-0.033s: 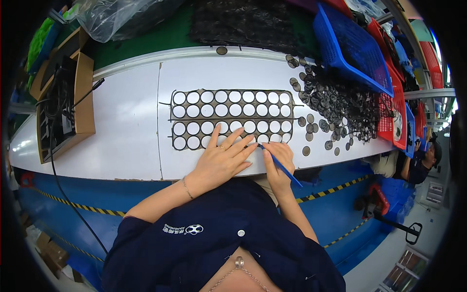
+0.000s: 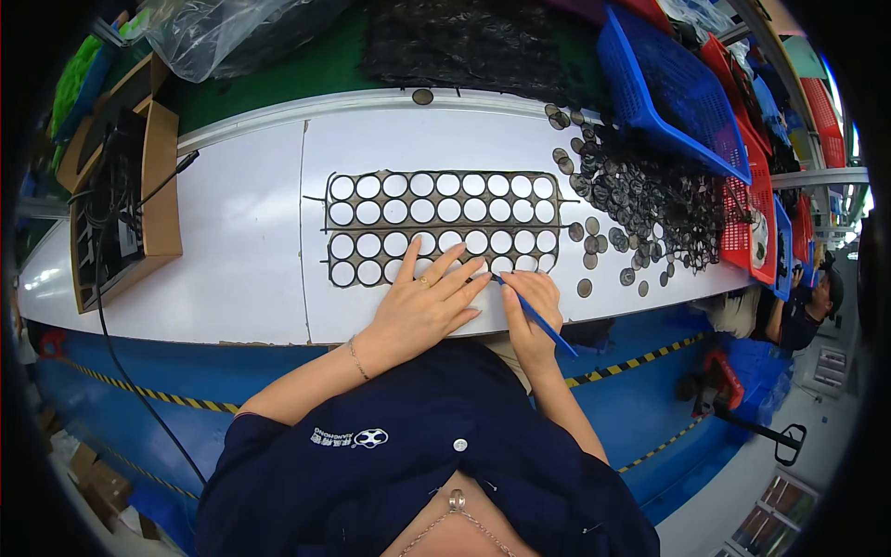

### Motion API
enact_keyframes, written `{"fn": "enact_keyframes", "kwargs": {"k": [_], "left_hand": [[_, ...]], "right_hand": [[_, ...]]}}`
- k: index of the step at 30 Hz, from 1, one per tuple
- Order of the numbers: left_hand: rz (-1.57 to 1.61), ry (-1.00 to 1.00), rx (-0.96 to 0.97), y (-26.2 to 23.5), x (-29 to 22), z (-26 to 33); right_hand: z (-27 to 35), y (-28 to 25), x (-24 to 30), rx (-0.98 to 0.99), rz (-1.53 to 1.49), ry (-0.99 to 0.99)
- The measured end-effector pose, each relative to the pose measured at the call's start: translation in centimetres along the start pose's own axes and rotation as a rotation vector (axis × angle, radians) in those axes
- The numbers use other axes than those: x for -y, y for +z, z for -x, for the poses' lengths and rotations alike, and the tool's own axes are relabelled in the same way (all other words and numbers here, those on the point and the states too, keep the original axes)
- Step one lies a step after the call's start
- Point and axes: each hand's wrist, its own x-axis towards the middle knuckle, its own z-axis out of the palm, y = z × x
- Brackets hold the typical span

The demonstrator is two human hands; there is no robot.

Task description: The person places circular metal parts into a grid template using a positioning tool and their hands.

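Note:
A dark sheet with rows of round holes (image 2: pixel 399 227) lies on the white table. White shows through the holes. My left hand (image 2: pixel 422 302) rests flat on its near edge, fingers spread over the bottom rows and covering several holes. Between the thumb and fingers of my right hand (image 2: pixel 532 316) is a slim blue stick-like tool (image 2: pixel 548 327). Its tip meets the sheet's near edge, right of my left fingertips. I cannot make out what kind of tip it has.
Dark round discs (image 2: pixel 622 186) are heaped at the right. Beyond them stand a blue basket (image 2: pixel 673 102) and a red basket (image 2: pixel 761 213). A cardboard box (image 2: pixel 162 200) with black cables sits at the left. Another person (image 2: pixel 798 311) is at the far right.

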Motion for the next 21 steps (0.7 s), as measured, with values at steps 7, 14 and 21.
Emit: {"fn": "enact_keyframes", "kwargs": {"k": [7,14,21], "left_hand": [[-0.02,0.0,-0.005,0.2,-0.1,-0.2],[-0.051,0.002,-0.02,0.4,0.0,0.0],[-0.019,0.022,-0.071,0.7,0.4,-0.1]], "right_hand": [[0.2,0.0,-0.6,0.004,0.01,-0.02],[-1.2,0.0,-0.9,0.035,0.436,-0.3],[-3.7,-1.7,-2.8,-0.009,-0.046,0.1]]}}
